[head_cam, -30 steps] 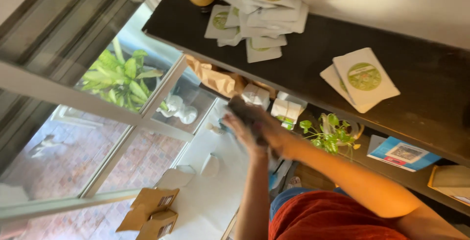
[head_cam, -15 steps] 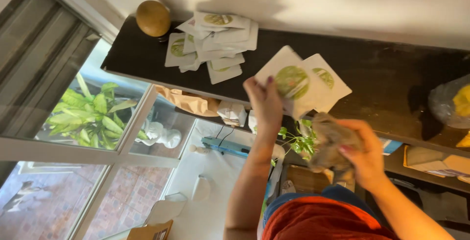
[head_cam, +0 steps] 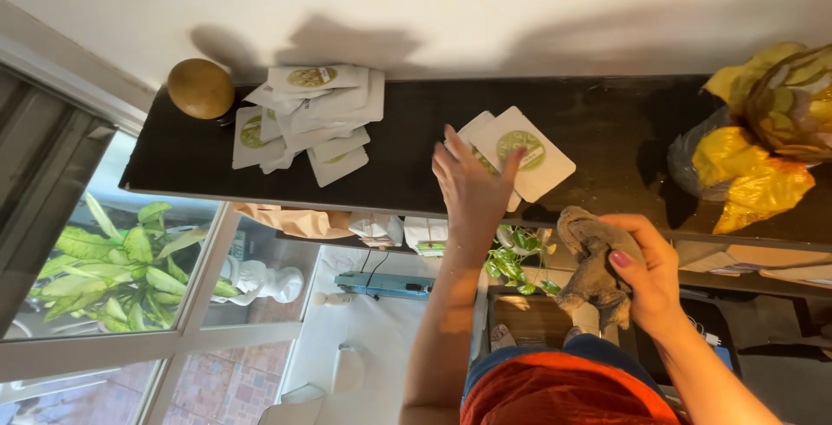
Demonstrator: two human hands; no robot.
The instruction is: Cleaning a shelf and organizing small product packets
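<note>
My left hand (head_cam: 472, 181) rests with spread fingers on two white square packets (head_cam: 522, 155) with a round green label, lying on a dark shelf (head_cam: 416, 174). My right hand (head_cam: 646, 276) is closed around a crumpled grey-brown cloth (head_cam: 591, 265), held just below the shelf's front edge. A loose pile of similar white packets (head_cam: 308, 117) lies further left on the shelf, beside a round brown ball (head_cam: 200, 88).
Yellow plastic bags (head_cam: 763, 143) sit at the shelf's right end. Below the shelf are a small green plant (head_cam: 513, 260), brown paper bags (head_cam: 290, 219), a white figurine (head_cam: 264, 282) and a window with leafy plants (head_cam: 121, 269) outside. A white wall runs behind the shelf.
The view has shifted right along the shelf. My left hand has settled flatter on the two packets, and my right hand with the cloth has risen closer to the shelf edge.
</note>
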